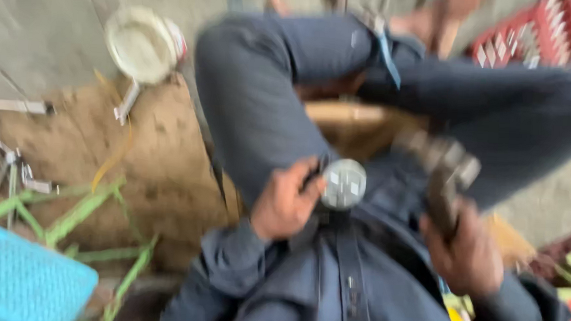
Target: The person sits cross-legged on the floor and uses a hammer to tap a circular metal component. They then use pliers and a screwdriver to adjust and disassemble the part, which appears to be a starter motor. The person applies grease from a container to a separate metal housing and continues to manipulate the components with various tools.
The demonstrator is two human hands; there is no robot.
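Blue shirt (336, 296) and folded knees fill the blurred view, both hands busy over the lap.

Left hand (283, 203) is clenched around the edge of a round grey metal part (343, 184), held just above the lap between the knees; right hand (468, 248) grips the handle of a dark tool (443, 180) whose head rises beside that part, close but apart. A white bowl (142, 44), green strips (77, 214) and a blue basket (14, 276) lie to the left. Judging by the blur, steadying the part against the thigh and keeping fingers clear of the tool's head would serve best.
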